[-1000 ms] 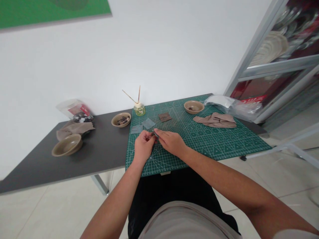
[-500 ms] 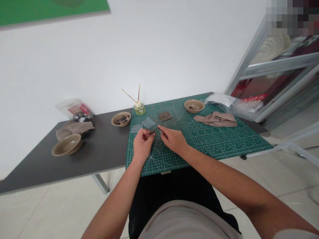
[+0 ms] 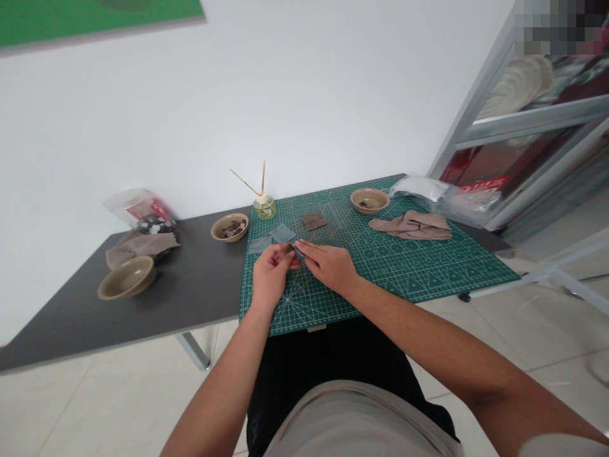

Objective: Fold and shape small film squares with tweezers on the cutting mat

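Note:
My left hand (image 3: 270, 271) pinches a small dark piece (image 3: 288, 247) between thumb and fingers, low over the green cutting mat (image 3: 380, 273). Close against it, my right hand (image 3: 328, 263) has its fingers drawn together at that piece; whatever they grip is hidden beneath them. Just beyond the hands lie two thin grey-blue squares, one nearer square (image 3: 283, 233) and one at its left (image 3: 259, 245), resembling sandpaper. A brown square (image 3: 313, 221) with dark marks lies further back on the mat.
A bowl of small dark and brown pieces (image 3: 230, 227) stands left of the mat, near a reed diffuser (image 3: 264, 206). Another bowl (image 3: 370, 200), a brown cloth (image 3: 413, 226) and a plastic bag (image 3: 447, 197) lie right. Far left are a bowl (image 3: 127, 278) and cloth (image 3: 143, 247).
Half a second ago my hands drew slightly apart, showing a dark thing in each. Now they are together again over the same spot of the mat.

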The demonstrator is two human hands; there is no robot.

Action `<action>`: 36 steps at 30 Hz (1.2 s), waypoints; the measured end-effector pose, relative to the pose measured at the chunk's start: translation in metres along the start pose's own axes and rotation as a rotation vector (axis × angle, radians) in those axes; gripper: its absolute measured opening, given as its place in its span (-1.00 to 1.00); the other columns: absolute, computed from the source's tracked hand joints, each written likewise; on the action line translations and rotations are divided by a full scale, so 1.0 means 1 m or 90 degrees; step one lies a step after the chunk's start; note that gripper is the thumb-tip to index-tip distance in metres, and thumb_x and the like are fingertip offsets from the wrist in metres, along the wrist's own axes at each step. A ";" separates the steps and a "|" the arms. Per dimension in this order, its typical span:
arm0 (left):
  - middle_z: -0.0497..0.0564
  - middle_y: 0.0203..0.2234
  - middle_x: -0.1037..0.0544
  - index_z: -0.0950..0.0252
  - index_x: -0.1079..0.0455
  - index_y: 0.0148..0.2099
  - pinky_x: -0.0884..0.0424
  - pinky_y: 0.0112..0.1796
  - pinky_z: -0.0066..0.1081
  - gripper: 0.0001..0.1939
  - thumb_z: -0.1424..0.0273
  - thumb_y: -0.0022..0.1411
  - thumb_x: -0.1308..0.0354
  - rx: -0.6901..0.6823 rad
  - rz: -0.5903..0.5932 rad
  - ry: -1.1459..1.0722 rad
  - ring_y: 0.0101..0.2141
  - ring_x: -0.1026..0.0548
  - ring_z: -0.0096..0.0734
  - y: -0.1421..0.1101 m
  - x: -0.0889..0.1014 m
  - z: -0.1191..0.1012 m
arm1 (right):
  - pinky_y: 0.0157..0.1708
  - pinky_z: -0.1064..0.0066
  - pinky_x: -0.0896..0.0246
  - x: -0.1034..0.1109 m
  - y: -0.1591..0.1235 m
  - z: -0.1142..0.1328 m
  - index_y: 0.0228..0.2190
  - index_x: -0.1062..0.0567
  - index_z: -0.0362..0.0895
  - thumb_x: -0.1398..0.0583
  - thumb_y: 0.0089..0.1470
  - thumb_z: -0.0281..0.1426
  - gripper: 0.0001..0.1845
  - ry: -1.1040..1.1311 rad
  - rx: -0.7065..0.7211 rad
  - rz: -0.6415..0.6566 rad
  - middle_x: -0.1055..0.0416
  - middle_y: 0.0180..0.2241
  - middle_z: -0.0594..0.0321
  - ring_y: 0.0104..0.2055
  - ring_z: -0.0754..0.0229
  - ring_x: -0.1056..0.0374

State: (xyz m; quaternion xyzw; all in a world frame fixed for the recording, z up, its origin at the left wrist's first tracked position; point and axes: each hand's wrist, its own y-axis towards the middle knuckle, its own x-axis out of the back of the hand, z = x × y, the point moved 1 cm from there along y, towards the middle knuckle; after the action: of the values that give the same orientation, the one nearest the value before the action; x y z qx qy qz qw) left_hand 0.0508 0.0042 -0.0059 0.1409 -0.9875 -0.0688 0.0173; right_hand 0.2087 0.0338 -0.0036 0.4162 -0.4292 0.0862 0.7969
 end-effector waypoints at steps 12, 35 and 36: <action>-0.15 -0.68 -0.48 0.28 -0.34 -0.42 -0.41 -0.54 -0.51 -0.86 0.38 0.05 -0.25 -0.018 0.000 0.096 -0.63 -0.49 -0.48 -0.006 0.000 -0.009 | 0.12 0.29 -0.35 -0.002 0.000 0.004 0.07 -0.48 -0.15 -0.09 0.23 -0.51 -0.60 -0.030 0.161 -0.022 -0.42 0.12 0.14 0.12 0.16 -0.40; -0.10 -0.58 -0.57 0.29 -0.44 -0.36 -0.46 -0.39 -0.46 -0.85 0.33 0.06 -0.30 -0.041 -0.020 0.067 -0.50 -0.56 -0.43 -0.008 0.000 -0.009 | -0.01 0.26 -0.45 -0.001 -0.001 0.004 0.10 -0.44 -0.19 -0.06 0.23 -0.54 -0.57 0.020 0.124 -0.051 -0.46 0.07 0.06 0.05 0.11 -0.46; -0.10 -0.58 -0.56 0.29 -0.43 -0.39 -0.45 -0.40 -0.47 -0.88 0.35 0.07 -0.28 -0.049 -0.019 0.085 -0.51 -0.55 -0.45 -0.008 0.000 -0.009 | -0.01 0.26 -0.44 -0.001 -0.001 0.004 0.10 -0.44 -0.18 -0.06 0.23 -0.54 -0.57 0.019 0.129 -0.049 -0.45 0.08 0.06 0.06 0.11 -0.46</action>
State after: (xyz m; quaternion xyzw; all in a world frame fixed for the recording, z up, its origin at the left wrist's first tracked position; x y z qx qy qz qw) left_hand 0.0535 -0.0051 0.0017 0.1593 -0.9785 -0.0977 0.0875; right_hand 0.2061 0.0305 -0.0043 0.5095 -0.3901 0.1044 0.7599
